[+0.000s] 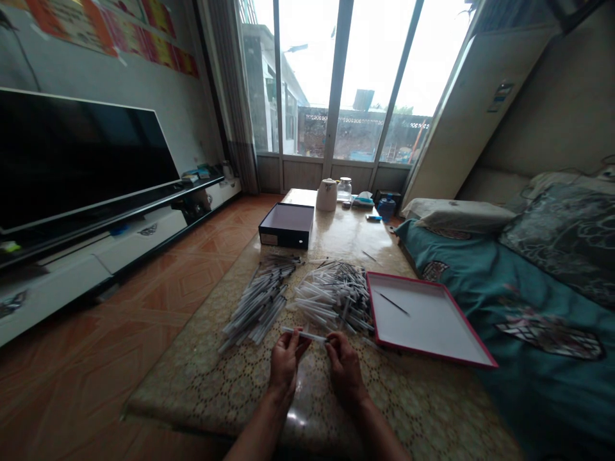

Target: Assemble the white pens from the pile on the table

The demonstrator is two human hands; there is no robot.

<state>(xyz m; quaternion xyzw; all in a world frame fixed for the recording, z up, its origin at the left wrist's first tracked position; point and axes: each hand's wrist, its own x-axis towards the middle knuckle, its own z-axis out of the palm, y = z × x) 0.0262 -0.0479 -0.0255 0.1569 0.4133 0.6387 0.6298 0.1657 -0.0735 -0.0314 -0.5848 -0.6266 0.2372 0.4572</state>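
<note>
Head view: the left hand (pixel 285 360) pinches a slim whitish tube (pixel 314 336) between thumb and fingers, one end poking out past them. The right hand (pixel 344 366) has its fingertips nearly together at the tube's other end; whether they also grip something smaller I cannot tell. Just beyond the fingers lie a left heap (pixel 257 304) and a right heap (pixel 331 294) of similar tubes; to their right, a red-rimmed tray (pixel 442 320).

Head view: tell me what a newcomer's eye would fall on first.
Probably the hands, holding a thin whitish tube over the near part of the table. Just beyond lie a left heap and a right heap of similar tubes, the right one beside a red-rimmed tray. Bright windows glare behind.
</note>
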